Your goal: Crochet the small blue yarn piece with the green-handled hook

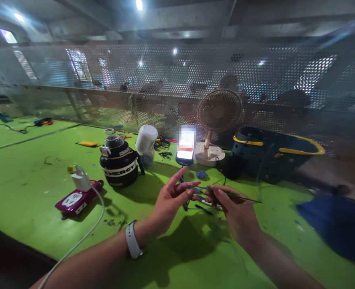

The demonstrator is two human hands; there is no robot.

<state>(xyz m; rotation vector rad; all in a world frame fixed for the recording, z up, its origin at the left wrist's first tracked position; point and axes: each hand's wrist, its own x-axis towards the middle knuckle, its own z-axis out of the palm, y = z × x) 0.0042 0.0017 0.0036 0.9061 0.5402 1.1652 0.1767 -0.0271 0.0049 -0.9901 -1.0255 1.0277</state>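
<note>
The right hand (pixel 228 200) pinches a thin green tool (pixel 234 195) between thumb and fingers; the tool's narrow dark end projects to the right, past the hand. The left hand (pixel 173 194) is positioned opposite, index finger raised, thumb and remaining fingers drawn together near the tool's left end; whether they grip it cannot be told. Both hands are above the green counter (pixel 60 150). A white wristband (pixel 133 241) encircles the left wrist. Beyond the hands stand a lit phone (pixel 186 148) and, to its right, a fan (pixel 219 112). A black jug (pixel 119 168) stands to the left, with a purple power strip (pixel 72 202) nearer the viewer. A dark basket (pixel 264 164) with yellow handles stands to the right.
</note>
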